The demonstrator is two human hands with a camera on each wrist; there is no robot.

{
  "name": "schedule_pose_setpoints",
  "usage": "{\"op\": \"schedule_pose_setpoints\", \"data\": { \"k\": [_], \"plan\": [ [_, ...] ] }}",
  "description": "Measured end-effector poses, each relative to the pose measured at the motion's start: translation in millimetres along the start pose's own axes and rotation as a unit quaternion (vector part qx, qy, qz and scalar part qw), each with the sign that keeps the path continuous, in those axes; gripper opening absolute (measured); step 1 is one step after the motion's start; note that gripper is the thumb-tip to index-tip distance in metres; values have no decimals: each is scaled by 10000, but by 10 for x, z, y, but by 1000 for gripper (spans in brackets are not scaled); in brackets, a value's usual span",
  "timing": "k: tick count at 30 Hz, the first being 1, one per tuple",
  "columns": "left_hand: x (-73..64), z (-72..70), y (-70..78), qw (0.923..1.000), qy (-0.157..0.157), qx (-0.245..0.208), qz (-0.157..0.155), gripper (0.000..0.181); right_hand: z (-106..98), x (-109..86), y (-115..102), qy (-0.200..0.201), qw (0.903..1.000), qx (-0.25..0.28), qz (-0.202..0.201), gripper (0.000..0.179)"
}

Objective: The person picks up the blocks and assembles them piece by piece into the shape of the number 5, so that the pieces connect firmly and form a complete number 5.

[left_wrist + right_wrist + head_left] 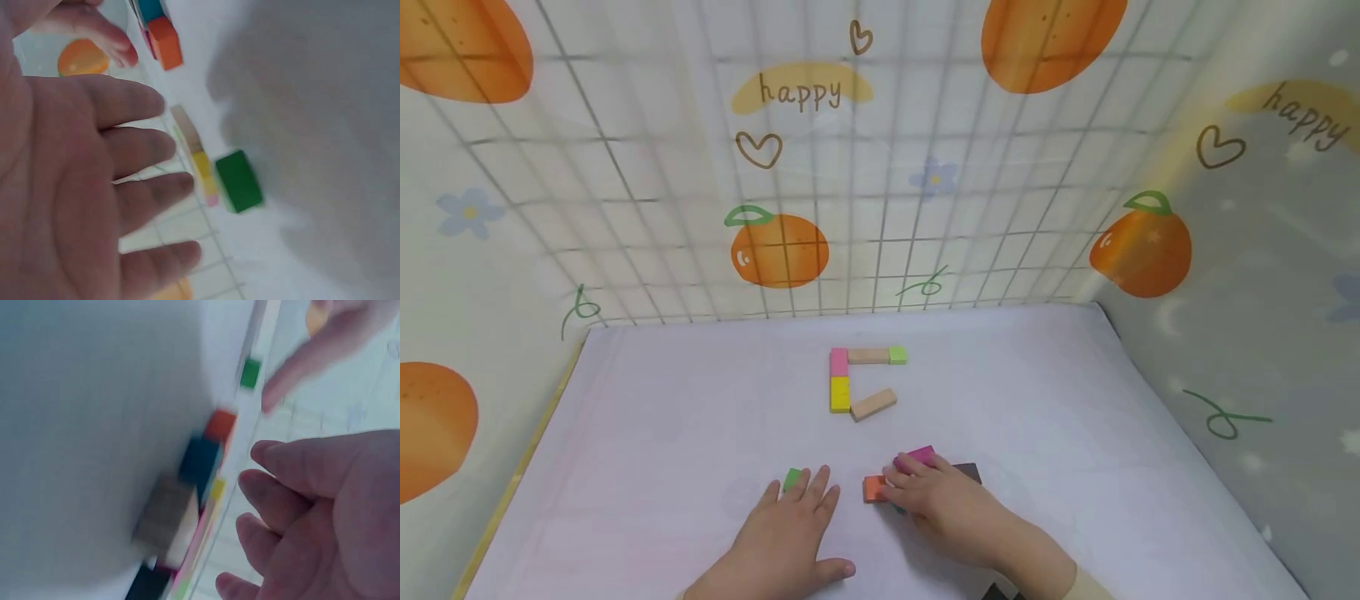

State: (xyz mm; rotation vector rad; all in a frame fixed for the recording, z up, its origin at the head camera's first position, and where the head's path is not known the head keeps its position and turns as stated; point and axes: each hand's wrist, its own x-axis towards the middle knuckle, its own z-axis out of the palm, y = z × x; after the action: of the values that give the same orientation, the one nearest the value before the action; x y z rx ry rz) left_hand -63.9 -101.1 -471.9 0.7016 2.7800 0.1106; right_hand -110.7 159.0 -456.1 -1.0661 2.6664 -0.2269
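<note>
A pale curtain (880,183) printed with oranges rises beyond both grips and along either side, enclosing a bench (662,417) spread with a white cover. The left grip (793,533) reaches forward palm down, fingers straight and holding nothing, its thumb turned toward the right grip (946,502). That one slants in from the right, fingers loosely curved above a cluster of blocks and closed around none of them. Ahead of and between the grips, a pink block (838,362) and a yellow block (839,395) run end to end, long axes pointing away; from the pink one a wooden block (868,357) extends rightward to a light-green block (898,356). A second wooden piece (874,404) slants rightward and away from the yellow end. At the right fingers, a magenta block (922,455) points away and rightward, a black block (969,473) sits right, an orange block (872,489) left. A green block (792,478) lies at the left fingertips.
</note>
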Motion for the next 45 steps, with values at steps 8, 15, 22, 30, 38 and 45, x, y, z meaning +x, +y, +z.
{"op": "schedule_pose_setpoints", "data": {
  "k": [8,15,22,30,38,45],
  "plan": [
    [-62,62,-124,9995,326,-2,39,93,44,175,-190,112,9954,-927,-217,49],
    [-48,108,-192,9989,461,43,19,92,1,371,-33,1,9912,-1100,740,50],
    [8,132,-205,9989,340,-309,24,94,-93,469,259,-77,9859,-720,1508,52],
    [20,140,-151,9981,-298,-530,30,101,-67,477,451,112,9848,-332,1699,59],
    [57,151,-154,9969,-507,-597,-56,105,-40,497,579,161,9822,-355,1836,59],
    [54,173,-168,9964,-526,-659,-70,108,-63,602,584,37,9805,-413,1923,59]
  ]
}}
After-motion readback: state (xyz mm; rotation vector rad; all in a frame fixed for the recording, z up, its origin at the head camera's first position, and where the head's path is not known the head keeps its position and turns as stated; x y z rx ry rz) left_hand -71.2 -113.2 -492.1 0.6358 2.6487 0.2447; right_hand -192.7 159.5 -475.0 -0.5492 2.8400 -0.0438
